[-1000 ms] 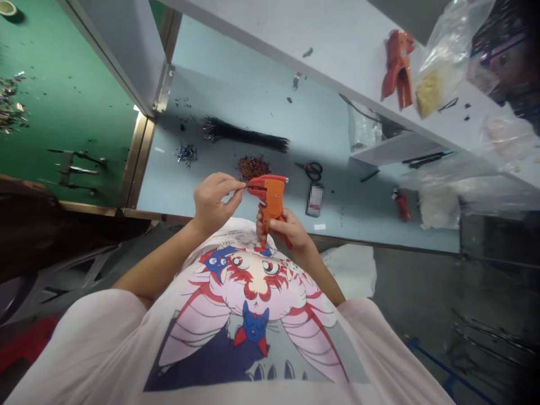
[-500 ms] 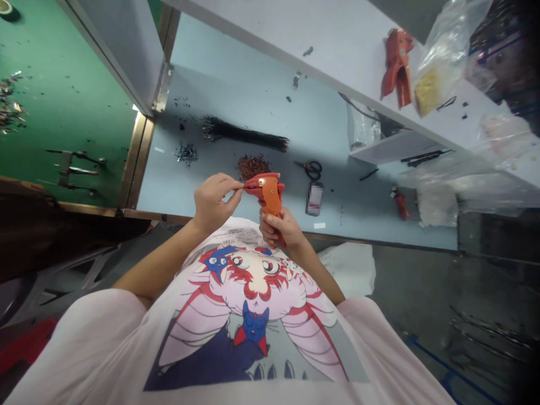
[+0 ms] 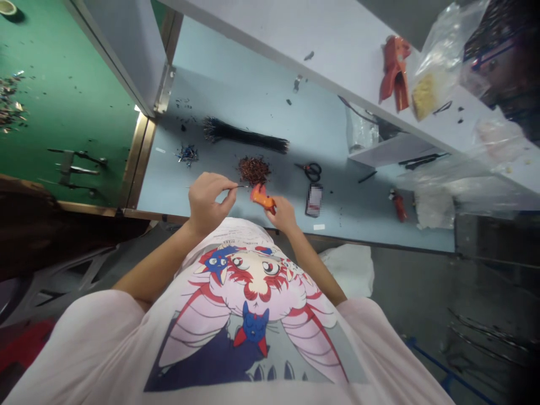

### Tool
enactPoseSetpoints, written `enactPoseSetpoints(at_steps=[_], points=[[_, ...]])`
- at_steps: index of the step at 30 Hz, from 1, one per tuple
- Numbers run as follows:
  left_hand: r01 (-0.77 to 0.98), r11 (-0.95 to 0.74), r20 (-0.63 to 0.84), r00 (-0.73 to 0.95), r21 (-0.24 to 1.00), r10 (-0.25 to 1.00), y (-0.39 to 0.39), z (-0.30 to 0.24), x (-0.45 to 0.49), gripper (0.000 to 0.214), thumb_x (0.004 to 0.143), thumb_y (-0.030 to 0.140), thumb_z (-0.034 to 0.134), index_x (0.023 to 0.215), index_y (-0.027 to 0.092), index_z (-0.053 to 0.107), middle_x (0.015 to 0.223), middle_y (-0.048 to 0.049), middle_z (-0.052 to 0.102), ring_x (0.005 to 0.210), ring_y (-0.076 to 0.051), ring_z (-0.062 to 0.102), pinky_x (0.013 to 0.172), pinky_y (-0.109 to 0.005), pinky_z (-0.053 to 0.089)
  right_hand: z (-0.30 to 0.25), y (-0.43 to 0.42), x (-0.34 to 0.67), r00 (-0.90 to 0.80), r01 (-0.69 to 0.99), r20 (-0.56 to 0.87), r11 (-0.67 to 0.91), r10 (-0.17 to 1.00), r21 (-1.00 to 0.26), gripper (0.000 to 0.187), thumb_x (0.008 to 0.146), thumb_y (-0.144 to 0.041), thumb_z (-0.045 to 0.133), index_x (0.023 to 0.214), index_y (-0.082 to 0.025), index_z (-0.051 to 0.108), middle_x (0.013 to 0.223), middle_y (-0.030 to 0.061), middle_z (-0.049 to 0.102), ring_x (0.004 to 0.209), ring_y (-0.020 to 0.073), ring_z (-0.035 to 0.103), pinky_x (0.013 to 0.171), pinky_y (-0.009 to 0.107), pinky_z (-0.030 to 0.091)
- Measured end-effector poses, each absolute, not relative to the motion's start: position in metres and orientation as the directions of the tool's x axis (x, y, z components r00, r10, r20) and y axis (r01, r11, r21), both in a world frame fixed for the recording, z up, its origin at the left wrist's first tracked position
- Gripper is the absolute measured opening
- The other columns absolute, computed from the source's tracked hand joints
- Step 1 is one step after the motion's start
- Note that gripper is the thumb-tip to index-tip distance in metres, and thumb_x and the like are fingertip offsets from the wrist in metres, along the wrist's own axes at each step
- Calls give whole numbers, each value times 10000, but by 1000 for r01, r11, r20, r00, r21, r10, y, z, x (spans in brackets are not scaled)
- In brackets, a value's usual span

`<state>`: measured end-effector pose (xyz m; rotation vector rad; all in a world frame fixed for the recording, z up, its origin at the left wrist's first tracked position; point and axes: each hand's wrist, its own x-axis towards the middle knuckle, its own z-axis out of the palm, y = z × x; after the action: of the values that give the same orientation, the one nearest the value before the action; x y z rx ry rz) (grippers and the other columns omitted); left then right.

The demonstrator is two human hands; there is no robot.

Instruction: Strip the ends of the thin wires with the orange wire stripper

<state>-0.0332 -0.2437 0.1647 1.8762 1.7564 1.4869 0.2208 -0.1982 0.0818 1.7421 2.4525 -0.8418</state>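
- Left hand (image 3: 211, 202): thumb and forefinger pinched together on a thin wire (image 3: 242, 186); the wire points right, its right end just beside the tool's head; whether the two touch, I cannot tell.
- Right hand (image 3: 282, 214): fingers curled around the handle of the orange-red tool (image 3: 264, 200); the tool is tilted, head to the left, blurred, over the near part of the worktop (image 3: 189, 194).
- Far side of the tool: a pile of brown scraps (image 3: 253, 170); farther, a bundle of black wires (image 3: 247, 135) lying left to right.
- Left of the scraps: a small blue and silvery heap (image 3: 187, 153).
- Right of the scraps: black scissors (image 3: 312, 171); just nearer, a dark oblong item (image 3: 314, 199), its face pixelated.
- Far right: a shelf (image 3: 295, 34) bearing red pliers (image 3: 395, 73) beside a clear bag (image 3: 442, 50).
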Motion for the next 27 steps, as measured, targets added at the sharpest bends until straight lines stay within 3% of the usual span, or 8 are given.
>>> enactPoseSetpoints(at_steps=[3,12,14,15,17,19,22,27], points=[[697,-326,575,-150,638,804,-245,165,-33,41,765,178,609,749,212,623,725,-10,668,729,-155,601,697,-315,460,52,-209,221,-422,907,-439,372,793,-199,403,800,-239,540,1178,-99,548,1094,183,540,1013,289,443,908,419,294],[725,-353,608,-113,592,786,-246,164,-32,48,750,163,622,752,211,624,727,-14,676,714,-153,614,659,-296,469,52,-202,203,-413,907,-429,323,804,-269,447,790,-269,586,1194,-85,536,1215,196,510,1114,294,397,954,409,291],[730,-352,597,-96,586,796,-246,163,-30,44,755,170,618,756,213,629,732,-15,679,720,-153,621,655,-292,464,79,-199,193,-426,882,-339,302,839,-361,437,836,-317,531,1209,-91,505,1200,177,529,1125,266,419,966,388,315],[733,-351,589,-85,583,803,-246,162,-29,43,760,175,613,758,215,631,735,-15,680,723,-153,623,655,-290,461,95,-199,187,-428,828,-224,281,875,-485,381,851,-312,508,1165,-96,523,1158,164,556,1103,246,450,970,377,329],[735,-350,576,-67,581,815,-247,161,-27,44,767,186,605,760,217,635,741,-17,681,726,-154,624,655,-289,452,130,-201,176,-432,641,13,317,902,-699,284,856,-307,499,1098,-164,539,1113,111,579,1076,223,487,967,376,358],[738,-354,573,-54,575,818,-247,159,-25,44,770,194,603,762,218,639,743,-21,680,722,-156,619,653,-289,442,159,-205,166,-455,492,149,388,878,-779,249,828,-283,537,1067,-215,547,1051,77,593,1040,226,509,955,400,372],[749,-373,586,-26,548,810,-248,159,-24,46,772,197,604,773,219,645,752,-25,683,711,-156,609,655,-292,430,181,-208,158,-486,431,251,480,837,-764,197,810,-240,548,1005,-237,566,949,64,603,967,233,521,928,423,374],[740,-419,601,25,526,799,-252,159,-19,73,795,185,578,796,214,645,772,-24,689,714,-143,608,654,-276,425,171,-209,148,-495,557,316,575,809,-599,84,796,-172,490,815,-221,555,802,59,562,854,222,503,836,405,383]])
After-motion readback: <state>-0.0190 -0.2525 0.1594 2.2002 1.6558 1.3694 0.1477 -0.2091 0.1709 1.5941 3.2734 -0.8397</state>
